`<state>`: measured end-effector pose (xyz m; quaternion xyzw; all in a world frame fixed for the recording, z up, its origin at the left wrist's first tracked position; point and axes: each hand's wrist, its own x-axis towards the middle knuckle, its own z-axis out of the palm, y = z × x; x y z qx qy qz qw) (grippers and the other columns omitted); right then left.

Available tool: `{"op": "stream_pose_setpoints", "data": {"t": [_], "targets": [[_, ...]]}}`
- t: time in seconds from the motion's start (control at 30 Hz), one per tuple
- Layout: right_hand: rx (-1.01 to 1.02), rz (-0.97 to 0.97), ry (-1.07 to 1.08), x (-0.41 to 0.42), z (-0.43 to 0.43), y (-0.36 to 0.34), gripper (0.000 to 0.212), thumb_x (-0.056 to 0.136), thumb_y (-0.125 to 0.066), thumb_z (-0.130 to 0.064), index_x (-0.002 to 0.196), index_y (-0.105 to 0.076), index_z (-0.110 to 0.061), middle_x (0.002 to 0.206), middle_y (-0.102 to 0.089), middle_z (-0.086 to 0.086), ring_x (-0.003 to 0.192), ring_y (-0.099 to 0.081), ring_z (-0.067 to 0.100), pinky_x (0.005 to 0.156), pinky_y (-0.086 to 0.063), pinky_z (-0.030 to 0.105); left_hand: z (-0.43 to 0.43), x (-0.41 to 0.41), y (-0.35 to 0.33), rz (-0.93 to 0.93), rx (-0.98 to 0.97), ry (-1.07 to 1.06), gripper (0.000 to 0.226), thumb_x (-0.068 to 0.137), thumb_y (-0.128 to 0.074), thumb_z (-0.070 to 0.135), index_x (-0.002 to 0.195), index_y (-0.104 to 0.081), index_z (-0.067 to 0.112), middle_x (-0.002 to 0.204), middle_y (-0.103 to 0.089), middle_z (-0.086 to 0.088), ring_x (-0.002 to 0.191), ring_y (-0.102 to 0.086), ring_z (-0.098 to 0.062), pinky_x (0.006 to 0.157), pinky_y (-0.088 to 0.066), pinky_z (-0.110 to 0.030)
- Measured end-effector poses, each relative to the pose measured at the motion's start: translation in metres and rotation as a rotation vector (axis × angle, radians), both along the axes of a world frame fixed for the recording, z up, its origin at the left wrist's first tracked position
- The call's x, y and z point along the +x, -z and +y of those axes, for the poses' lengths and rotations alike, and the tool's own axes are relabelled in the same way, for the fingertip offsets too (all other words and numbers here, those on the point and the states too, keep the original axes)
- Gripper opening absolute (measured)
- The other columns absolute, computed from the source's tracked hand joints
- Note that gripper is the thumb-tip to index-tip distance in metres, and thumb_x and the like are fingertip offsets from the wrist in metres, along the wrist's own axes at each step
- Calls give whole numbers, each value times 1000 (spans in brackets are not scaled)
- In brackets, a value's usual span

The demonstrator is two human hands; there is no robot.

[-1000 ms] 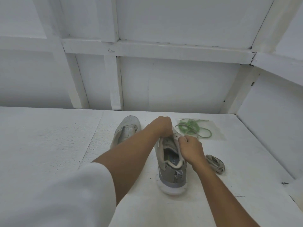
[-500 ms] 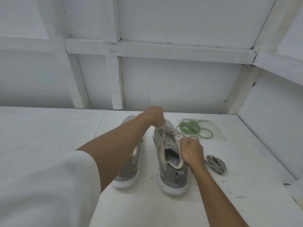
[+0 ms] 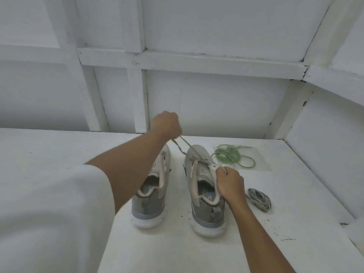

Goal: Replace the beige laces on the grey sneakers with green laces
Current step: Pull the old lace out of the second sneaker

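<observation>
I am holding the beige lace (image 3: 182, 146) taut above the right sneaker (image 3: 204, 196), which is standing on the table (image 3: 59, 150) with its heel toward me. The lace is running from the front eyelets up into my left hand (image 3: 167, 124), whose fingers are curling tight around it. My right hand (image 3: 229, 183) is gripping the right edge of that sneaker's opening. The left sneaker (image 3: 151, 196) is standing just beside it. The green laces (image 3: 230, 155) are lying coiled on a clear plastic sheet (image 3: 262, 164) farther back, and a bundled beige lace (image 3: 259, 199) is lying near my right wrist.
</observation>
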<state>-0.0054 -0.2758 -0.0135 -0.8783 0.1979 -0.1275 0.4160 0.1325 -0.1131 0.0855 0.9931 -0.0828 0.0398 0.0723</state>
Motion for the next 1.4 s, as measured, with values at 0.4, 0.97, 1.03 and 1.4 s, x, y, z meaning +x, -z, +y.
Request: {"op": "stream_pose_setpoints", "data": {"t": [0.4,0.97,1.03,1.4], "targets": [[-5,-5,5,1,-1,1,38,93,-41,-15,57,-31,-12,56,-38,4,54,-33,17,52,-26,33,-65,-24,59,379,8,403,30,89,-61,34,94,-71,6,83,-64,-6,80,-55,-24,73,-48,-33],[-11,-11,4,0,1,-1,37,93,-41,-15,58,-30,-13,56,-37,3,54,-32,17,51,-25,33,-46,-18,39,288,-85,381,34,87,-66,35,108,-70,8,107,-69,-8,103,-62,-26,85,-49,-31],[-6,-12,7,1,0,-1,37,93,-41,-14,58,-30,-12,56,-37,3,55,-33,18,51,-25,32,-58,-24,52,339,-42,380,33,85,-68,37,97,-71,6,95,-70,-9,92,-61,-26,79,-51,-32],[-11,-6,7,1,1,0,37,93,-40,-15,58,-31,-12,55,-37,3,53,-32,17,51,-25,33,-30,-8,37,295,-85,318,28,87,-64,24,98,-72,0,101,-71,-12,93,-63,-26,81,-51,-33]]}}
